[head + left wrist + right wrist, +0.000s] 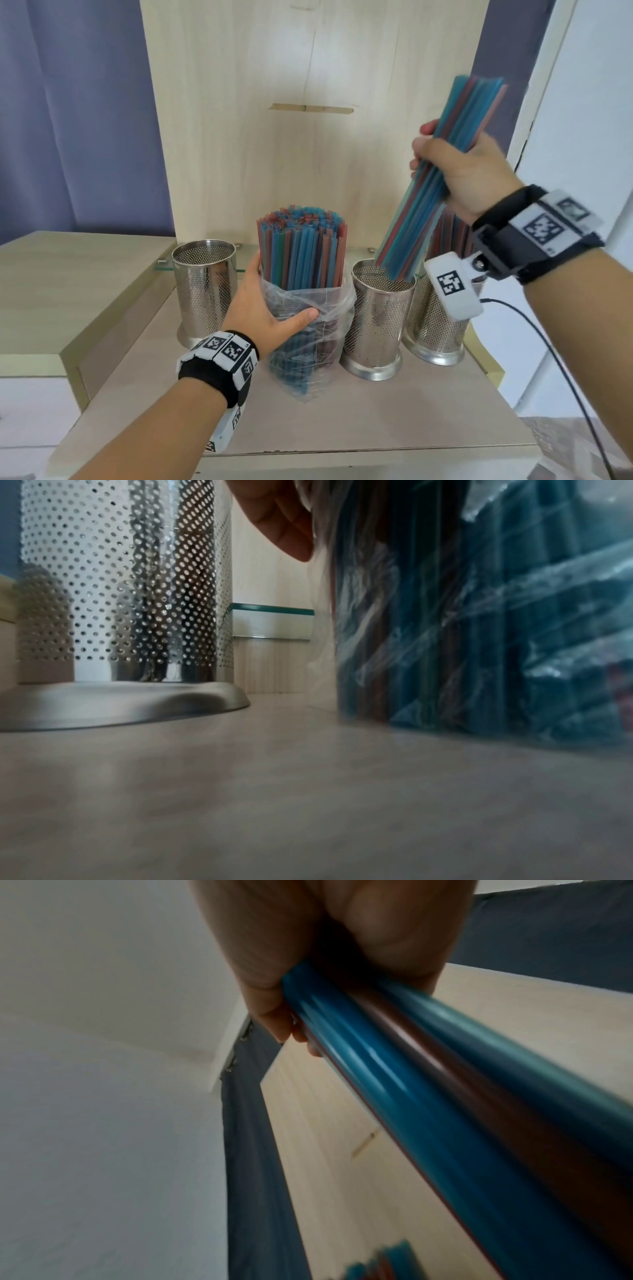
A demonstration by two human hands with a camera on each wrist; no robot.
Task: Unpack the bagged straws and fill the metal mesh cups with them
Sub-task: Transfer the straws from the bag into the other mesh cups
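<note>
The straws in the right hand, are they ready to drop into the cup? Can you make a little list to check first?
1. Right hand grips the bundle of straws: ok.
2. Bundle's lower ends are at the mouth of the middle cup: ok.
3. Bundle is upright: not ok, it leans to the right.
4. Middle cup has room: ok, the part of its inside in view is bare.
5. Left hand steadies the plastic bag of straws: ok.
6. Middle cup stands flat on the shelf: ok.
</note>
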